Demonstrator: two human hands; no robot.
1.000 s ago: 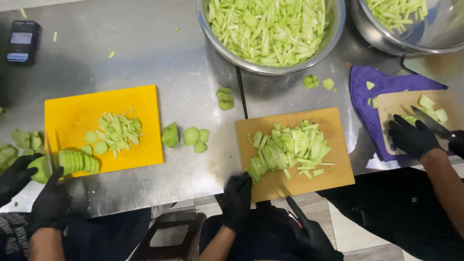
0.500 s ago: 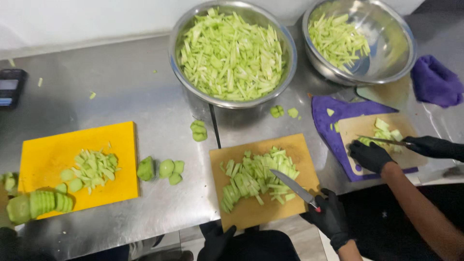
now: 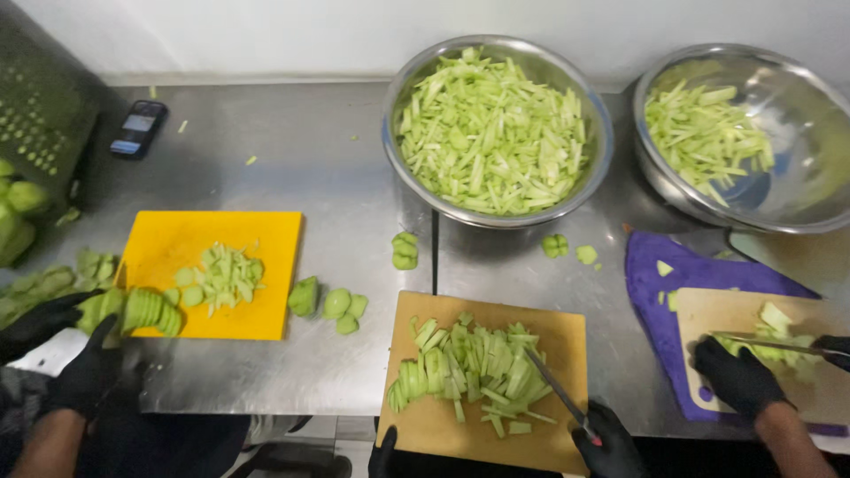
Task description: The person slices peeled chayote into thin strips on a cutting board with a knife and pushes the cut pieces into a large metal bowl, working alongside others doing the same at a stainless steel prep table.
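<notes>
The person's right hand point(image 3: 609, 440), in a black glove and cut off by the lower edge, closes around the handle of a knife point(image 3: 556, 387) whose blade slants up and left into a heap of sliced green vegetable point(image 3: 469, 367). The left hand point(image 3: 382, 450) shows only as gloved fingertips at the near left corner of the wooden cutting board point(image 3: 482, 435); whether it is open or closed cannot be told. The slices lie on the middle of this board, just left of the knife and above both hands. To the left, a co-worker's gloved hand point(image 3: 88, 376) rests beside a partly sliced green vegetable point(image 3: 137, 310) on a yellow cutting board point(image 3: 208, 237), the rest of that person being out of view. To the right, another co-worker's gloved hand point(image 3: 735, 376) holds down green pieces under a second knife point(image 3: 766, 343) on a pale board point(image 3: 735, 312) laid over a purple cloth point(image 3: 660, 292). Loose green chunks point(image 3: 332, 303) lie on the steel bench point(image 3: 328, 177) between the boards. Behind stand two steel bowls point(image 3: 598, 119) of green strips, the right one point(image 3: 651, 168) partly cropped. A small dark phone-like device point(image 3: 138, 128) lies at the far left.
</notes>
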